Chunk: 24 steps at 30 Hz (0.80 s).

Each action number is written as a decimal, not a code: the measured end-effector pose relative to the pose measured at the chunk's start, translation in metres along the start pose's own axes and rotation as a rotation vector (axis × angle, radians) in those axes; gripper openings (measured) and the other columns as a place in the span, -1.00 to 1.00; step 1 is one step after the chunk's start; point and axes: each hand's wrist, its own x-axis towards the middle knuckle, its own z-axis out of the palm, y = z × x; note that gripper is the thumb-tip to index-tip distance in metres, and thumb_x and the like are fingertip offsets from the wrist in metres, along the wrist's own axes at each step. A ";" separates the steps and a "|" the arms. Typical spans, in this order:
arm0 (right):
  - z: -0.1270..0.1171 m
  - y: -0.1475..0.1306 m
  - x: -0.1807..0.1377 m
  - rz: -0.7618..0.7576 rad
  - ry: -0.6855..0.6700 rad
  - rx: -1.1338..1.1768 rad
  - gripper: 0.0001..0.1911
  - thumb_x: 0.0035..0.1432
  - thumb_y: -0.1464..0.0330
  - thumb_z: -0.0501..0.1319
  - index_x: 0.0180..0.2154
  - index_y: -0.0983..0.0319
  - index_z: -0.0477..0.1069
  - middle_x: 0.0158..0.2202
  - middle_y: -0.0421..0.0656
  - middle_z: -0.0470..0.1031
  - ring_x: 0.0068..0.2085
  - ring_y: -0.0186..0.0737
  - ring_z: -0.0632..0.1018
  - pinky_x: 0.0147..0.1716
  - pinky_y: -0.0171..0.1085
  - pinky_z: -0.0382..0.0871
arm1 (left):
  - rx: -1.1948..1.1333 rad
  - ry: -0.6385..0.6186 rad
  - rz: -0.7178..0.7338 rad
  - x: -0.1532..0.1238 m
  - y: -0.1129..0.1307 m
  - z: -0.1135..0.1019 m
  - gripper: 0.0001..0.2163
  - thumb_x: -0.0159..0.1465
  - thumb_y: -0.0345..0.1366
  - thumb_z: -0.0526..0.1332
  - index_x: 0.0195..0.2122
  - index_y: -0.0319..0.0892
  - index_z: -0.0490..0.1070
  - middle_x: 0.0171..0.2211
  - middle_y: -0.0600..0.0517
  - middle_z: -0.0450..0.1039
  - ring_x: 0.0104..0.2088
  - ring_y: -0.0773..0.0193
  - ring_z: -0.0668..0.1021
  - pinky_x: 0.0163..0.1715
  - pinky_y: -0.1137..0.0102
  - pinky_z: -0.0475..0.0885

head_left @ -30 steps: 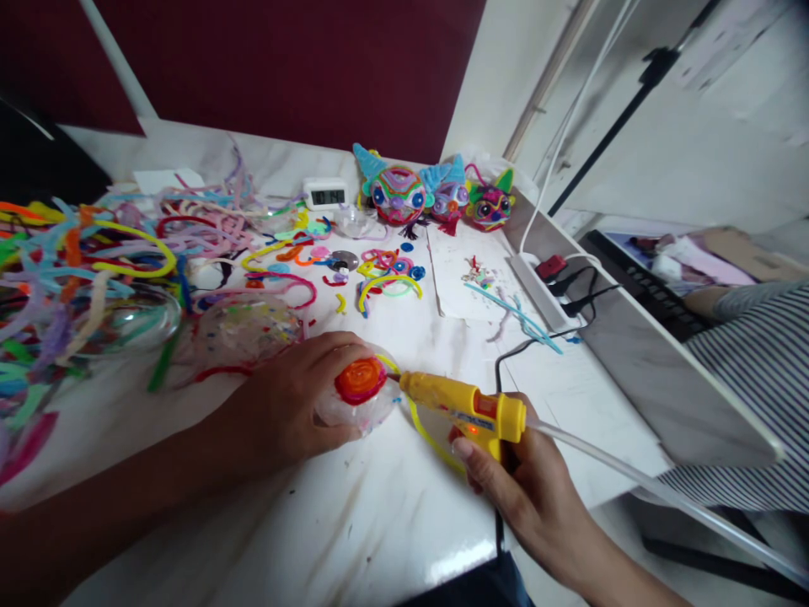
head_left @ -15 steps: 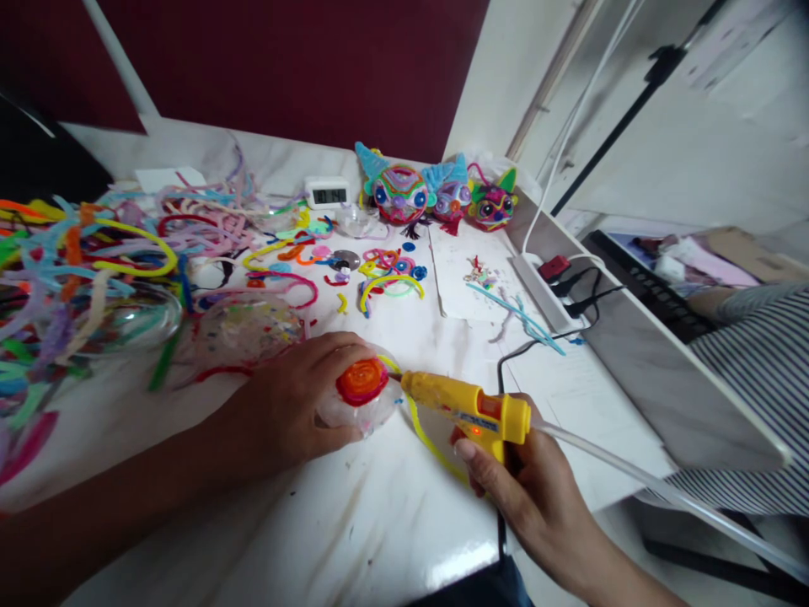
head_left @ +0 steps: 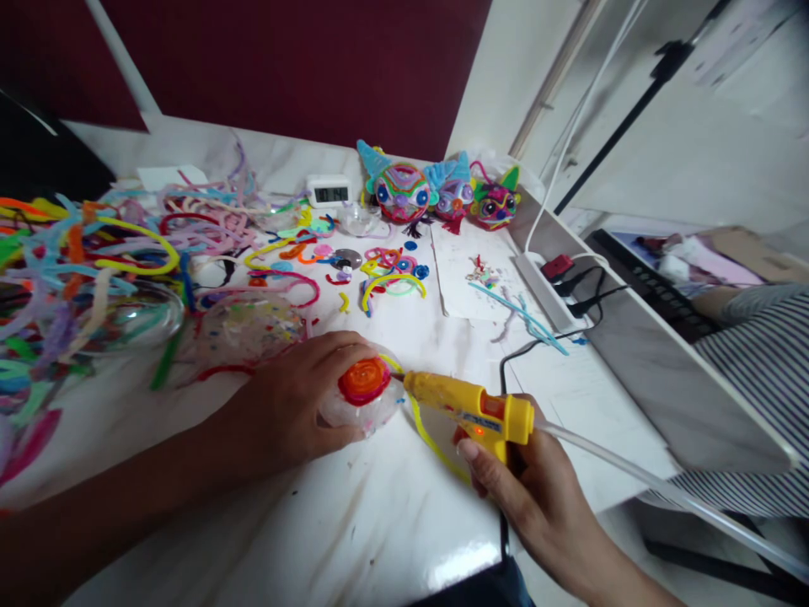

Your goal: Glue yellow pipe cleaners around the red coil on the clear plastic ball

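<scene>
White marble-patterned tabletop [head_left: 329,539], strewn along its left edge with a heap of multicoloured pipe cleaners [head_left: 82,261]. Near the middle of the front edge, left hand [head_left: 297,405], fingers curled around a clear plastic dome topped with an orange-red coiled spiral [head_left: 363,388], resting on the tabletop. Right hand [head_left: 537,497], fingers closed on a yellow glue gun [head_left: 471,409], nozzle touching the dome's right side.
</scene>
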 end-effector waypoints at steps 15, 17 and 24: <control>0.002 -0.012 0.023 0.006 -0.031 0.016 -0.86 0.51 0.23 0.33 -0.14 0.11 0.44 -0.34 -0.26 0.39 -0.44 -0.24 0.44 -0.52 -0.29 0.38 | -0.009 0.006 -0.022 -0.002 -0.001 0.001 -0.32 0.26 -0.22 0.44 0.43 0.04 0.43 0.41 -0.07 0.58 0.35 -0.16 0.66 0.45 0.10 0.57; 0.003 -0.013 0.027 -0.018 -0.025 0.022 -0.87 0.50 0.24 0.33 -0.13 0.12 0.45 -0.36 -0.26 0.40 -0.44 -0.22 0.46 -0.51 -0.28 0.40 | -0.005 0.008 -0.018 -0.002 -0.002 0.002 -0.31 0.25 -0.22 0.45 0.44 0.04 0.42 0.42 -0.08 0.58 0.36 -0.17 0.66 0.48 0.09 0.55; 0.006 -0.013 0.032 -0.055 -0.013 0.001 -0.82 0.48 0.25 0.33 -0.20 0.09 0.37 -0.38 -0.28 0.41 -0.48 -0.26 0.46 -0.53 -0.30 0.38 | 0.006 0.026 -0.006 -0.003 -0.006 0.005 -0.29 0.24 -0.22 0.45 0.44 0.07 0.41 0.41 -0.07 0.58 0.35 -0.15 0.66 0.45 0.10 0.57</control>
